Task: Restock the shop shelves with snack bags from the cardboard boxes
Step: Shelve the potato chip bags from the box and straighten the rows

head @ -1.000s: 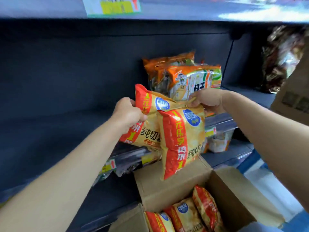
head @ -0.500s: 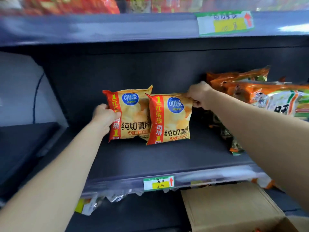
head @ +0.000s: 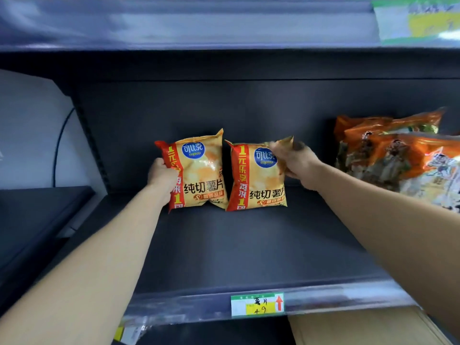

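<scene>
2 chip bags (head: pixel 199 170) upright on dark shelf (head: pixel 236 250), 1 in each hand.

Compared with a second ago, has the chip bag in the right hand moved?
Yes. The chip bag in the right hand has gone from above the cardboard box up onto the dark shelf, where it stands upright beside the other chip bag.

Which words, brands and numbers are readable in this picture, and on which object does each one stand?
"可比克 copico", "纯切薯片", red strip "1元乐享 再来1包": left yellow chip bag, held by the left hand.
Same texts, partly covered by the right hand: right yellow chip bag.
"薯片", "49", red arrow: green-and-yellow price tag on the dark shelf's edge.
Upper shelf tag: blurred, unreadable.
Orange snack bags: print unreadable.
</scene>
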The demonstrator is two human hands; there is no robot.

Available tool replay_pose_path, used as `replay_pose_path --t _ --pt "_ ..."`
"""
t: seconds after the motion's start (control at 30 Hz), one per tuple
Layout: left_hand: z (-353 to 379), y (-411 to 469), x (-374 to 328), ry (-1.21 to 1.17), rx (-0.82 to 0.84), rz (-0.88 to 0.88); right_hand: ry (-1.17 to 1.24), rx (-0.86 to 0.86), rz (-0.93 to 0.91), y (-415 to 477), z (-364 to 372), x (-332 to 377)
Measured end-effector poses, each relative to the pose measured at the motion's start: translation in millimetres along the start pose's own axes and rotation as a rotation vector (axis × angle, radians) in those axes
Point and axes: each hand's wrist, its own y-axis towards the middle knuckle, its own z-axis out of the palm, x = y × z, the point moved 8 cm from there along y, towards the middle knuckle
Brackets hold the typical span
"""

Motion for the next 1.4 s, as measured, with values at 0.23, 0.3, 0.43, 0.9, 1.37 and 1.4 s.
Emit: replay_pose_path --t 0.23,0.3,0.43,0.9,1.37,1.4 --pt "9.5 -1.3 8.3 0.001 0.134 -0.086 -0.275 0.115 0.099 -3.4 18.9 -65.4" --pt "10.6 -1.4 5.8 0.03 0.136 -0.077 -0.239 0.036 0.057 -3.2 21.9 -61.9" --pt "8.4 1.0 2.8 0.063 0.074 -0.064 -0.32 -0.106 -0.035 -6.3 20.2 -47.0" --pt "11.2 10.8 1.3 0.172 0.055 -0.043 -0.582 -0.004 -0.05 -39.3 23.4 -54.3" --pt "32.9 -127.3 -47.2 0.353 0.117 0.285 -0.558 0.153 -0.208 -84.7 8.7 -38.5" --pt "48.8 -150.9 -48.9 0.356 0.189 0.316 -0.533 0.188 -0.199 -97.0 -1.4 -40.9"
